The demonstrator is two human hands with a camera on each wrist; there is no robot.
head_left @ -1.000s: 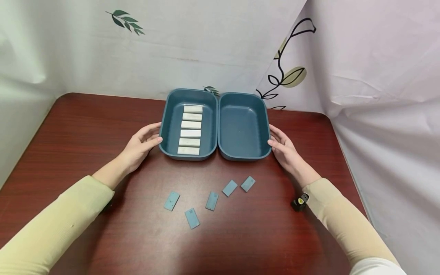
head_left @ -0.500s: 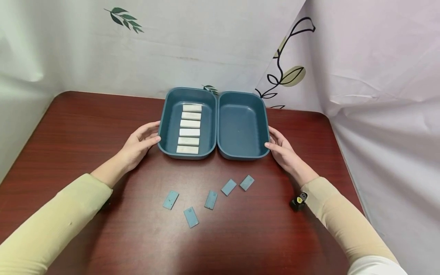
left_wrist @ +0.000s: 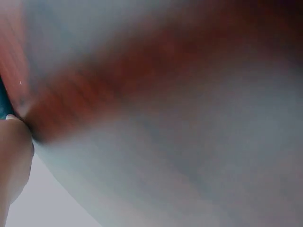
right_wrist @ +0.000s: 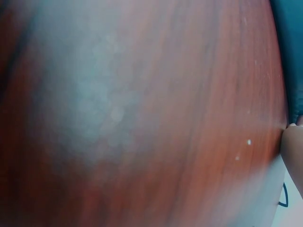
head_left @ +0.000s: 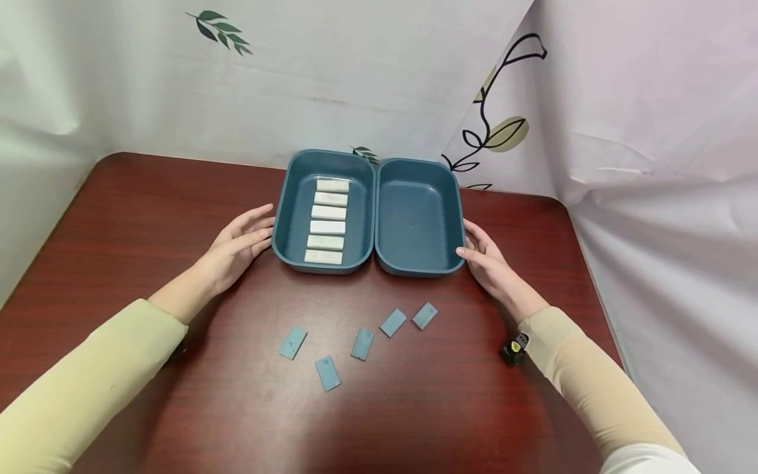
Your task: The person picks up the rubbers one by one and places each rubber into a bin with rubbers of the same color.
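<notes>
Two dark blue rounded bins stand side by side at the back of the table. In the left bin (head_left: 358, 197), several white rectangular blocks (head_left: 328, 228) lie in a column. Nothing lies in the right bin (head_left: 414, 220). My left hand (head_left: 233, 247) is beside the left bin's outer wall, its fingers extended and the thumb off the rim; whether the fingertips touch the wall is unclear. With the thumb over the rim and fingers along the outside, my right hand (head_left: 488, 263) grips the right bin. Several blue-grey rectangular tiles (head_left: 328, 373) are scattered in front.
The dark red wooden table (head_left: 414, 408) has white curtains behind it and at both sides. A small black device (head_left: 512, 350) sits at the right wrist. Both wrist views are mostly blurred tabletop, with a sliver of bin at the edge.
My left thumb has come off the left bin's rim and the fingers have straightened, the hand drawing slightly left. The right hand keeps its grip; bins, blocks and tiles stay in place.
</notes>
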